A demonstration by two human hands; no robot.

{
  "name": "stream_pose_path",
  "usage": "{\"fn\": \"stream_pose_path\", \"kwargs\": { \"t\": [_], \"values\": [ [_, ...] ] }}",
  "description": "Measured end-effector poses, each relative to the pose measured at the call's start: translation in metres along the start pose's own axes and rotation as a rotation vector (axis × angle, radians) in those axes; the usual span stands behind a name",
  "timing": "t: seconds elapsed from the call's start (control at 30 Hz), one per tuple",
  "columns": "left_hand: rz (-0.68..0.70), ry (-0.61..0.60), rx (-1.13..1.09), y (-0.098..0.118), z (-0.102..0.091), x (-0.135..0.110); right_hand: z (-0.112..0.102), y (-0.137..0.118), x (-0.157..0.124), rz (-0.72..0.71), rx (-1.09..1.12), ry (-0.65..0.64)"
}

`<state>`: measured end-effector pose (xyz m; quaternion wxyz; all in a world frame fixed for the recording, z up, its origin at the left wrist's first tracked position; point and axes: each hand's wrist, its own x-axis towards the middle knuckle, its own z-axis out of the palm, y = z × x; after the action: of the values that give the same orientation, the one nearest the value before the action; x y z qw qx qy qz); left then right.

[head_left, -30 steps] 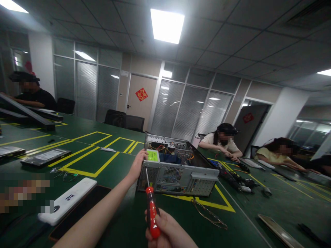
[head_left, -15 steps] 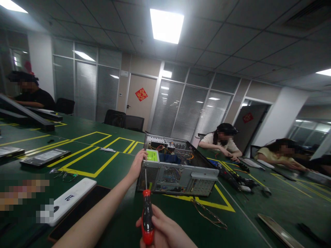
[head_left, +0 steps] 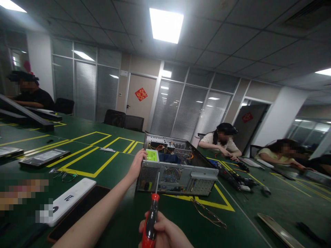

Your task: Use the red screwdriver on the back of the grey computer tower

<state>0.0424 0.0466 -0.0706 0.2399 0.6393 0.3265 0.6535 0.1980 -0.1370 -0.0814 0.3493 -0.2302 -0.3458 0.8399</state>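
Right fingers (head_left: 165,224) grip screwdriver (head_left: 153,210) lengthwise forward, tip toward case (head_left: 178,174); left fingers (head_left: 141,157) clasp case.

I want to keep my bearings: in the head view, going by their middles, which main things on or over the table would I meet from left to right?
Hard drive → white slab → left hand → screwdriver → open computer case → flat phone-like slab.

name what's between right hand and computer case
In the head view, the screwdriver extends from the right hand toward the computer case, above the green tabletop.
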Motion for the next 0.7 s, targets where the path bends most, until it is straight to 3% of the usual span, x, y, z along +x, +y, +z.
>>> {"fn": "stream_pose_path", "kwargs": {
  "t": [0.7],
  "values": [
    [-0.011, 0.004, 0.004, -0.0013, 0.0003, 0.0002, -0.0057, -0.0065, 0.0014, -0.024, -0.059, 0.042]
  ]
}}
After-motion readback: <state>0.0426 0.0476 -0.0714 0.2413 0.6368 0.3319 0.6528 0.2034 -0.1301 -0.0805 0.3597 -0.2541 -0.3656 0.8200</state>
